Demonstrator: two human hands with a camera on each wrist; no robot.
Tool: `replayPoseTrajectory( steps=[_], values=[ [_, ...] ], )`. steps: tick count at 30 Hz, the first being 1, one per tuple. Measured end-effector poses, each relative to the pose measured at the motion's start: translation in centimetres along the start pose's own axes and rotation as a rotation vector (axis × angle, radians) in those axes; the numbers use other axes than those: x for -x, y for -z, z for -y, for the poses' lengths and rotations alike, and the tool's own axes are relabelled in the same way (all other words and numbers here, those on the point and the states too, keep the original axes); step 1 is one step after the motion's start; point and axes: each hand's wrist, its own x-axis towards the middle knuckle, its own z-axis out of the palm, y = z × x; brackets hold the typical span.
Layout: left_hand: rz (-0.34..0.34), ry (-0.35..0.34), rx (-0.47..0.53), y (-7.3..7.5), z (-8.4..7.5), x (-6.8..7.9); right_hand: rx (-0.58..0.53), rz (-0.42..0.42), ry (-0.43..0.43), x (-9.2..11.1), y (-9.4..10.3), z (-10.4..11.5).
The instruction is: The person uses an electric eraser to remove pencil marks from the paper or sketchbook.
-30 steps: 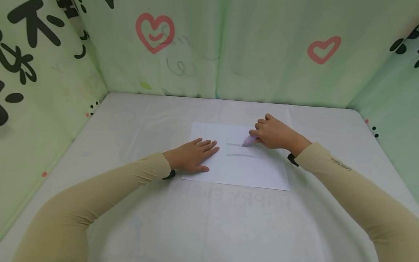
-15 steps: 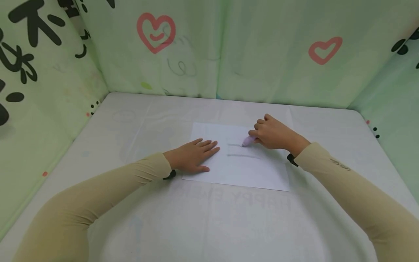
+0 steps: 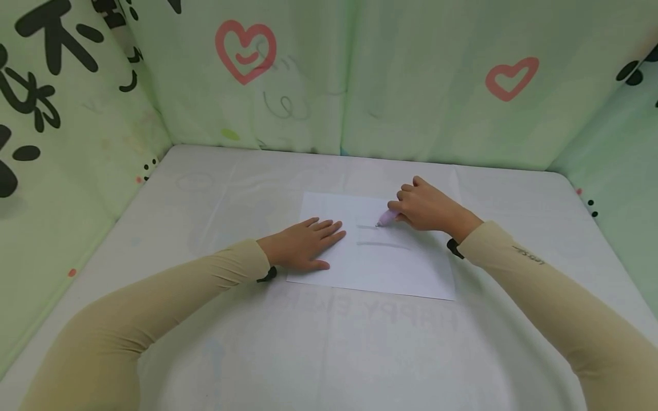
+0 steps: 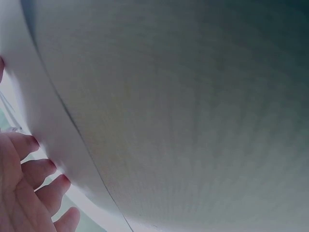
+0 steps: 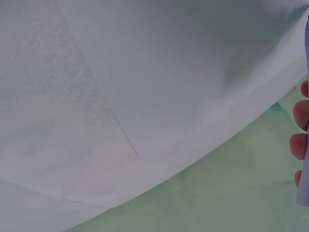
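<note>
A white sheet of paper (image 3: 401, 279) lies on the white-covered table. My left hand (image 3: 302, 245) rests on its left part with straight, spread fingers; in the left wrist view the fingertips (image 4: 60, 183) lie at the lower left. My right hand (image 3: 432, 206) grips a thick lilac pen (image 3: 389, 217), its tip pointing down and left, close over the sheet at the end of a short grey line (image 3: 366, 227). Below that runs a longer grey line (image 3: 382, 245). Curled fingers (image 5: 300, 114) round the lilac barrel (image 5: 304, 191) show at the right edge of the right wrist view.
The white table cover (image 3: 247, 342) bears faint mirrored lettering (image 3: 411, 314) in front of the paper. Green curtains (image 3: 411, 103) with printed hearts (image 3: 245, 52) and black characters enclose the table's back and both sides. Dark bands (image 3: 454, 249) circle the wrists by the beige sleeves.
My right hand, with the pen, has shifted slightly left and towards the back of the table. The left hand and the paper have stayed in place.
</note>
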Motion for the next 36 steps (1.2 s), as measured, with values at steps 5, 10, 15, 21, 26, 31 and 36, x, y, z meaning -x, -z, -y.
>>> replayPoseTrajectory(
  steps=[5, 10, 15, 21, 26, 31, 36],
  values=[
    [-0.004, 0.001, -0.004, -0.05, 0.04, 0.04, -0.009, 0.021, 0.004, 0.32, 0.02, -0.05],
    [0.005, 0.006, -0.009, 0.09, 0.0, 0.09, -0.006, 0.004, 0.014, 0.36, -0.14, -0.08],
    [0.008, 0.003, -0.006, 0.26, -0.08, 0.06, 0.016, -0.016, 0.014, -0.07, -0.3, -0.07],
    [0.013, 0.005, -0.017, 0.3, -0.11, 0.03, 0.007, 0.014, 0.005, -0.14, -0.05, 0.05],
    [0.007, 0.004, -0.022, 0.29, -0.06, 0.04, -0.009, 0.03, 0.002, 0.23, 0.13, 0.11],
    [0.003, -0.001, -0.012, 0.28, -0.07, 0.11, -0.01, 0.027, 0.006, 0.21, 0.0, 0.13],
    [0.001, -0.003, -0.01, 0.1, 0.02, 0.0, 0.0, 0.013, -0.001, -0.17, -0.15, 0.09]
  ],
)
